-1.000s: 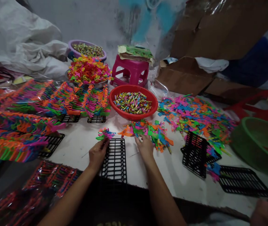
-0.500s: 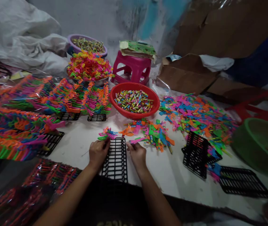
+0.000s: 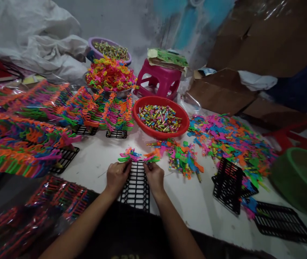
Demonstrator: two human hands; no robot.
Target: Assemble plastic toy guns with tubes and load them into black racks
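Head view, one entry. Black grid rack (image 3: 135, 181): flat on the white table (image 3: 196, 201), near edge, directly before me, long side running away from me. My left hand (image 3: 117, 176): on the rack's left edge, fingers curled and pinched on a small bunch of coloured plastic toy pieces (image 3: 128, 155) at the rack's far left corner. My right hand (image 3: 154, 176): on the rack's right edge, fingertips pressed together on an orange and green piece (image 3: 152, 157) at the far right corner; the two hands sit close, the rack between them. Loose heap of coloured pieces (image 3: 181, 156): just right of and beyond my right hand. Red bowl (image 3: 161, 133): beyond that heap, filled with small wrapped items. Larger spread of coloured pieces (image 3: 231, 138): far right of the bowl. Filled racks (image 3: 34, 133): left side, bristling with coloured pieces, in rows from near left to mid table. Metal bowl of coloured pieces (image 3: 111, 75) and purple bowl (image 3: 109, 50): far, behind the filled racks. Pink stool (image 3: 157, 81): far centre, papers on top. Empty black racks (image 3: 230, 181): right, one tilted up, another lying flat nearer the right edge. Green basin (image 3: 299, 176): far right edge. Cardboard (image 3: 250, 43): against the far wall.
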